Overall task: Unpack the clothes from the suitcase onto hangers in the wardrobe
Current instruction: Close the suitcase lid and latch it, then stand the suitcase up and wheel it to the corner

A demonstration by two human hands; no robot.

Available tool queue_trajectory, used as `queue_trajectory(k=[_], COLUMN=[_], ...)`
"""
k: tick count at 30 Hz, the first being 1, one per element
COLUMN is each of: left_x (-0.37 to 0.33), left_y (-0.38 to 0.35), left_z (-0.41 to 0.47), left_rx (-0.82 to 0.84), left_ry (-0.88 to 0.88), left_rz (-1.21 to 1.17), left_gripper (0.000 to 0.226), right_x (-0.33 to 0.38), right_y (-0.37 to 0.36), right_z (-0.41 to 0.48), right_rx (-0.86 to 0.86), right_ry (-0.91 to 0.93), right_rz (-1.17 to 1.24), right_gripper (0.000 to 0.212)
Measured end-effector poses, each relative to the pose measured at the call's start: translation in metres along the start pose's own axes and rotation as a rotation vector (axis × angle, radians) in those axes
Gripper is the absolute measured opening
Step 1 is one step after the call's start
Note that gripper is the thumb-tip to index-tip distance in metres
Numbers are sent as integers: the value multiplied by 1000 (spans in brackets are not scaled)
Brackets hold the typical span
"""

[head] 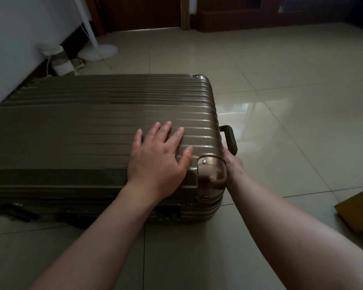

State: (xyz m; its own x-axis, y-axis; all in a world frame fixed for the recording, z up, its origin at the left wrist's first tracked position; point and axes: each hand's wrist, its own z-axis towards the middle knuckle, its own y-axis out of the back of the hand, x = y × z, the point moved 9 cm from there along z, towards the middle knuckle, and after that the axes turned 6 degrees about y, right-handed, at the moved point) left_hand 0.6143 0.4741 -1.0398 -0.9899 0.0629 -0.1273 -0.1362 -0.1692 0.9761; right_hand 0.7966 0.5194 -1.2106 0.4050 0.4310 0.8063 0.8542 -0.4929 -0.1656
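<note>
On the tiled floor (281, 91) the closed, ribbed suitcase (92, 122) lies flat with its lid up. Both bare forearms reach forward to its near right corner. The left grip (157, 155) rests palm-down on the lid just beside that corner, fingers straight and spread, holding nothing. The right grip (234, 164) comes round the metal corner cap (210, 172) and is curled about the near end of the dark handle (231, 137); the corner hides most of its fingers.

Suitcase (96, 114) ribbed, glossy hard shell; corner cap (211, 170) shiny metal; floor (281, 101) glossy tile.
</note>
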Motion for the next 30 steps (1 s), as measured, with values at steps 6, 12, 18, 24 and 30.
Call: queue_trajectory(k=[6, 12, 18, 24, 30], left_x=[8, 25, 43, 66, 85], left_y=[15, 58, 112, 168, 214], left_z=[-15, -12, -6, -8, -14], left_rx=[-35, -146, -196, -201, -254], left_ry=[-26, 10, 26, 30, 44], left_rz=[-30, -108, -193, -337, -519], left_gripper=[75, 74, 88, 93, 85], right_x=[6, 42, 104, 163, 215], right_y=[12, -7, -39, -67, -93], right_z=[-17, -30, -62, -114, -170], right_rx=[-92, -97, 39, 124, 245], right_ry=[100, 175, 366, 537, 607], right_rz=[-108, -107, -79, -5, 217], right_gripper=[29, 39, 19, 18, 18])
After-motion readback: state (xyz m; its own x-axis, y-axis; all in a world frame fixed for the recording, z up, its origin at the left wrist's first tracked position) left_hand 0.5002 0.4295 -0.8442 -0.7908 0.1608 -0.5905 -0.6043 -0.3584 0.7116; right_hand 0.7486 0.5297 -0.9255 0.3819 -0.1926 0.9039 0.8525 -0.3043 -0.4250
